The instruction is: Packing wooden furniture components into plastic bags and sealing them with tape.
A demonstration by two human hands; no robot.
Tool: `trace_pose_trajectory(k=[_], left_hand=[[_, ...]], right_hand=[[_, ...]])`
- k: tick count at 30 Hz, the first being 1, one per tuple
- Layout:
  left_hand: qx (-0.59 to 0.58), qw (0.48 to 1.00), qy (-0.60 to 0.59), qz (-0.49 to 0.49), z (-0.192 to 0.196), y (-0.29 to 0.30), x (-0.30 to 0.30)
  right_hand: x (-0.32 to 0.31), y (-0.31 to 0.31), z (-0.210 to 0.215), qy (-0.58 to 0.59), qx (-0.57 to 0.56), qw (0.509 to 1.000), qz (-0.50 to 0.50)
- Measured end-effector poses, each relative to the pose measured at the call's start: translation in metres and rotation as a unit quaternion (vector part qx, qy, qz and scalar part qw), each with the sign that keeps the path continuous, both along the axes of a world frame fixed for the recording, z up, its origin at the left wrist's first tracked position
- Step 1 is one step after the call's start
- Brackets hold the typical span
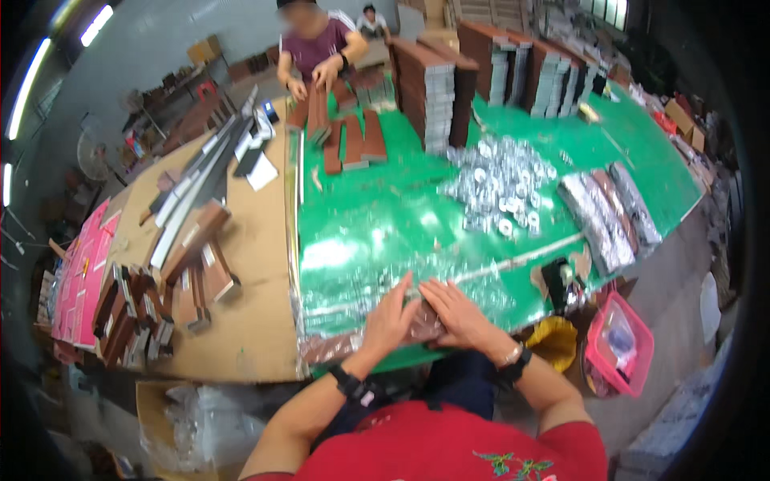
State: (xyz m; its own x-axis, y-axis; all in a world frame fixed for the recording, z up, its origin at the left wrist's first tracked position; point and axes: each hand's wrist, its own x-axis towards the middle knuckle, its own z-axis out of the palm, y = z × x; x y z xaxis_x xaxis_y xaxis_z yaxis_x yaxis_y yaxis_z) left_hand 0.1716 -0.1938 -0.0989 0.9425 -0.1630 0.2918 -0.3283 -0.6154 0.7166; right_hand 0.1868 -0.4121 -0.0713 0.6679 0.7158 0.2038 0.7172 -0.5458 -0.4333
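At the near edge of the green table, a brown bundle of flat pieces lies under clear plastic film. My left hand rests on the bundle, its fingers stretched forward. Angled in from the other side, my right hand presses flat on the film and bundle, fingers extended. Neither hand is closed around anything. Loose film spreads beyond my fingertips. Both of my wrists carry dark bands.
Small metal parts are heaped ahead, with wrapped bundles to the right. Tall brown stacks stand at the back. Across the table a person handles brown strips. Brown pieces lie left; a pink basket sits lower right.
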Motion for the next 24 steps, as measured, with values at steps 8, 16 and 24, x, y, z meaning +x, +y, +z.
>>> trace_pose_trajectory(k=[8, 16, 24], left_hand=[[0.112, 0.992, 0.038, -0.036, 0.013, -0.003, 0.001], [0.203, 0.978, 0.007, -0.046, 0.018, -0.008, 0.005], [0.192, 0.978, 0.051, -0.06, 0.022, -0.004, 0.006]], right_hand=[[-0.002, -0.05, -0.029, -0.021, -0.075, 0.994, -0.083], [-0.002, -0.086, 0.002, 0.064, -0.067, 0.99, -0.109], [-0.011, -0.005, 0.012, 0.086, 0.36, 0.913, -0.171]])
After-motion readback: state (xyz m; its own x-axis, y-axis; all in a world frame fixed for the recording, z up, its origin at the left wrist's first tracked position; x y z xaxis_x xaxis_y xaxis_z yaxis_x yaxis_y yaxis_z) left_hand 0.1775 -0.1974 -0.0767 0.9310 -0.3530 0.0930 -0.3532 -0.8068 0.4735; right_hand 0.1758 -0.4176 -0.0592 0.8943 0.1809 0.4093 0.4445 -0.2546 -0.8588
